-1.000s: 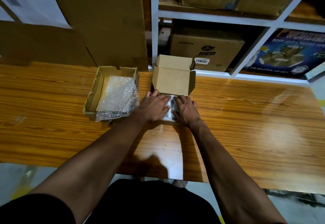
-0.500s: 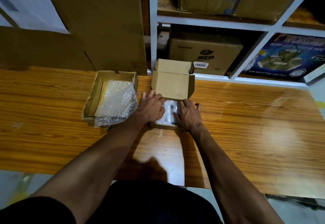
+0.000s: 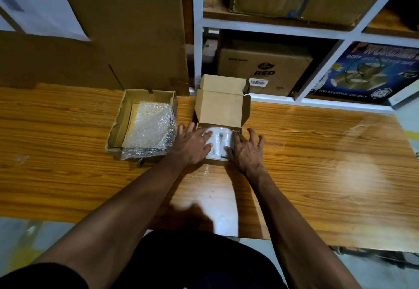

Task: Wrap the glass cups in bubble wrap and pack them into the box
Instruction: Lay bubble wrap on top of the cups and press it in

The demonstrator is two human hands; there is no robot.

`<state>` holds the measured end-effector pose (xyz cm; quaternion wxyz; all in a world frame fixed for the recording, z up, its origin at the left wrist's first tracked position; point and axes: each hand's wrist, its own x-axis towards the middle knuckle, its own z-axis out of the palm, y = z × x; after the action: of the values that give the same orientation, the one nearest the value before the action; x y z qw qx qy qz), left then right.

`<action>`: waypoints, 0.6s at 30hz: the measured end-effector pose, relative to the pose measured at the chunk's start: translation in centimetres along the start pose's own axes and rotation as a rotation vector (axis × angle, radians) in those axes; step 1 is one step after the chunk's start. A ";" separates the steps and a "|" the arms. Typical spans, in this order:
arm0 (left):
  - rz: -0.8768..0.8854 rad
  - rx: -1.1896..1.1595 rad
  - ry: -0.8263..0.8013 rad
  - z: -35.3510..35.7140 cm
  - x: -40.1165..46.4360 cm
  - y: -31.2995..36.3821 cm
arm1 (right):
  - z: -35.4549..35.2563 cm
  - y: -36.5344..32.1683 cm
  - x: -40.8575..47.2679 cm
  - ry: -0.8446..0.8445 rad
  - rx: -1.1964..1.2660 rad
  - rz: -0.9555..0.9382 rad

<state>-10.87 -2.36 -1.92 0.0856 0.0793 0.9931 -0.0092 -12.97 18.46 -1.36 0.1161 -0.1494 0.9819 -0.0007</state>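
Cardboard box (image 3: 219, 109): small mailer carton on the wooden table (image 3: 317, 152), lid flap standing up at 12 o'clock.
Wrapped cups (image 3: 218, 143): pale bubble-wrapped bundle inside the box, between the two hands; long axis appears to run 12 to 6, though blurred.
Left hand (image 3: 192, 146): at 9 o'clock of the bundle, fingers straight, tips touching the wrap.
Right hand (image 3: 246, 149): at 3 o'clock, fingers spread and relaxed, resting on the box edge, grasping nothing.
Tray carton (image 3: 118, 127): farther left, holding loose bubble wrap (image 3: 152, 130).
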 end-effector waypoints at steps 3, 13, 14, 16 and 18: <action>-0.038 -0.021 -0.057 0.2 -0.2 0.2 | -0.1 0.0 0.3 -0.048 -0.035 -0.002; 0.035 -0.034 -0.083 0.9 -2.8 2.8 | 3.3 -1.3 -2.0 0.015 0.033 -0.180; 0.027 -0.026 -0.098 1.0 -2.7 2.7 | 3.4 -1.3 -2.0 -0.002 0.022 -0.167; 0.033 -0.015 -0.126 0.8 -2.5 2.7 | 3.0 -1.5 -1.8 -0.018 -0.032 -0.163; 0.039 -0.010 -0.145 0.2 -2.2 2.8 | 2.6 -1.6 -1.7 -0.034 -0.069 -0.170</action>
<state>-8.24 0.01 -1.80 0.1576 0.0975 0.9826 -0.0085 -10.32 17.55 -3.43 0.1271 -0.2360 0.9631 0.0257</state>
